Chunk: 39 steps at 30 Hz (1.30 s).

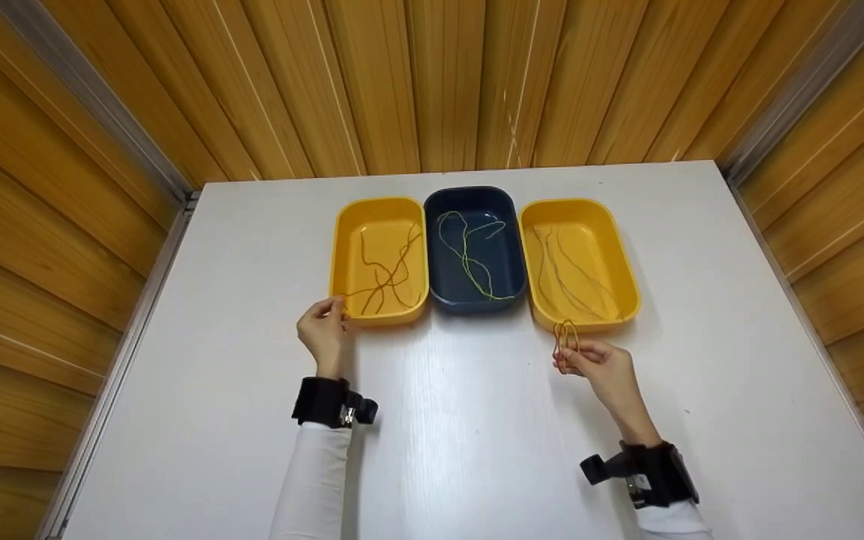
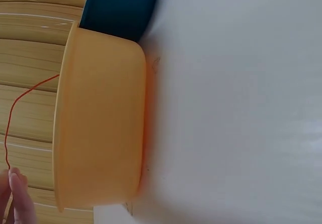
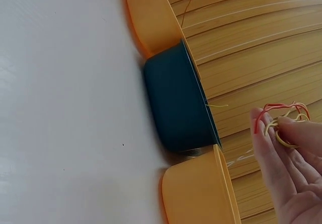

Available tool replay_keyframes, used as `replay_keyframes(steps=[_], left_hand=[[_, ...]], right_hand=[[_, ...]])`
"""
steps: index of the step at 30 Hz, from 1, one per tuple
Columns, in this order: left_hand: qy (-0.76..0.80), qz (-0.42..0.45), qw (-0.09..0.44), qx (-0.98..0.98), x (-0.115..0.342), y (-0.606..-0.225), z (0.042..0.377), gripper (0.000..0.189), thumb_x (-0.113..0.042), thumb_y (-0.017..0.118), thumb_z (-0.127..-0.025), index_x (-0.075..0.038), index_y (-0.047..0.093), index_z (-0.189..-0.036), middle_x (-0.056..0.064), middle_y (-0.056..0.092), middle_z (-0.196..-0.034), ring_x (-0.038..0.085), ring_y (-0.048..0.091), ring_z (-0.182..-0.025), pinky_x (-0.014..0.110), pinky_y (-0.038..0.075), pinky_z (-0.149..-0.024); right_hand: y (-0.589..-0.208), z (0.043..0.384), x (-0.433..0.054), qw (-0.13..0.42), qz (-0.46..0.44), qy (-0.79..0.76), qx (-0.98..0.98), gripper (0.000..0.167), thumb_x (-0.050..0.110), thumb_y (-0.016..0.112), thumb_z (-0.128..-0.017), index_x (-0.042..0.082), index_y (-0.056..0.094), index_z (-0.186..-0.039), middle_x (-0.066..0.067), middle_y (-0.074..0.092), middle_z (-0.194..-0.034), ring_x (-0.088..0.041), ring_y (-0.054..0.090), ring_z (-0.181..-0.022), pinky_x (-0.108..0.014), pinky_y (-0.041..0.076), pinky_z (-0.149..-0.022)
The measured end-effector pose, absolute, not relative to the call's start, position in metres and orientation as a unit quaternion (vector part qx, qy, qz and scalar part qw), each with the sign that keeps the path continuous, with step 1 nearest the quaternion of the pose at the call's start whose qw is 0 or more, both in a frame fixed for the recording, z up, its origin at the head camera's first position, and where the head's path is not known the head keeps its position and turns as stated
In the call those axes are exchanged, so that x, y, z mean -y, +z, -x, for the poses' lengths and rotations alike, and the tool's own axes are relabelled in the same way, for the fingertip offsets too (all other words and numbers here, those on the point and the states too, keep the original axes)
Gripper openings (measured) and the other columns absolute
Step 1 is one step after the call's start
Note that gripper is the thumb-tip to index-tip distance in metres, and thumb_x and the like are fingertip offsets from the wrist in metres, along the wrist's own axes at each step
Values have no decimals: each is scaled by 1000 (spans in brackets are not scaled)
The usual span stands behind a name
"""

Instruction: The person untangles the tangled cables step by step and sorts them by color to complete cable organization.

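Note:
At the front left corner of the left yellow bin (image 1: 383, 320), my left hand (image 1: 321, 330) pinches the end of a red-orange string (image 2: 11, 113). That string runs from the fingertips over the rim into the bin, where several orange-brown strings (image 1: 393, 279) lie crossed. My right hand (image 1: 608, 371) holds a looped bundle of red and yellow strings (image 3: 274, 118) between thumb and fingers, just in front of the right yellow bin (image 1: 631, 289). How many strings the bundle has is hard to tell.
Between the yellow bins stands a dark blue bin (image 1: 477, 306) with yellow-green strings (image 1: 466, 259) in it. Thin pale strings (image 1: 558, 274) lie in the right bin. All three bins stand side by side on a white table (image 1: 447, 435), before a wood-panelled wall (image 1: 439, 90).

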<state>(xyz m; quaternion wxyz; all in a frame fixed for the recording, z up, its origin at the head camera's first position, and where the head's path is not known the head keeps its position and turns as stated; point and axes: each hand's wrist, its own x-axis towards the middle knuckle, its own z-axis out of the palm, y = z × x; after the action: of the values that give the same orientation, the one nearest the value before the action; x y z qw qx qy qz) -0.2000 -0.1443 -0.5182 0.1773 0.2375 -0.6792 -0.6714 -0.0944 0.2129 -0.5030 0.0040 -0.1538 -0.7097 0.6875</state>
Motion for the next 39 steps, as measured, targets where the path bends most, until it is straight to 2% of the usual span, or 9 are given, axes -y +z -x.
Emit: replay_keyframes(steps=[3,8,13,17,25,34,39], left_hand=[[-663,-232,149,696,143,-521,202,17,3,70,-90,18,72,-97,5,66,-64,4,56,-45,13,46,-41],[-643,-222,104,726,142,-521,205,18,2,71,-90,17,73,-100,-3,64,-67,4,54,-44,11,44,-40],[-636,-218,78,736,141,-518,204,20,4,70,-90,16,72,-106,-3,61,-69,1,52,-47,11,43,-41],[-645,-211,73,731,140,-515,202,23,3,68,-91,16,71,-111,2,64,-76,2,55,-49,12,44,-42],[-639,-162,60,750,129,-498,191,23,3,69,-91,16,71,-110,21,73,-89,1,56,-49,13,48,-43],[-659,-85,28,747,97,-484,168,23,2,71,-90,18,71,-106,21,75,-84,2,56,-50,12,46,-45],[-659,-24,8,751,74,-479,152,21,2,71,-89,17,71,-104,29,74,-86,-1,55,-51,10,46,-46]], right_hand=[[-503,94,-212,4,155,687,710,15,-17,58,-94,-25,63,-105,11,74,-69,-2,72,-65,-17,63,-67],[-503,94,-212,2,155,685,712,16,-17,57,-94,-26,63,-106,11,74,-69,-2,71,-65,-16,63,-66],[-503,94,-211,-1,154,683,714,17,-16,58,-94,-26,62,-107,11,74,-69,-2,71,-66,-16,63,-67],[-502,95,-209,-3,158,687,709,15,-16,58,-94,-25,63,-105,9,74,-70,-3,71,-65,-17,63,-67],[-497,98,-201,-4,163,686,709,17,-16,59,-94,-25,63,-107,5,76,-72,-2,72,-65,-17,63,-67],[-489,100,-189,-2,155,689,708,16,-16,60,-93,-24,64,-106,-4,78,-77,-3,72,-65,-18,64,-67],[-486,101,-180,-3,134,705,697,13,-18,59,-92,-24,64,-103,2,76,-72,-3,72,-64,-18,64,-67]])
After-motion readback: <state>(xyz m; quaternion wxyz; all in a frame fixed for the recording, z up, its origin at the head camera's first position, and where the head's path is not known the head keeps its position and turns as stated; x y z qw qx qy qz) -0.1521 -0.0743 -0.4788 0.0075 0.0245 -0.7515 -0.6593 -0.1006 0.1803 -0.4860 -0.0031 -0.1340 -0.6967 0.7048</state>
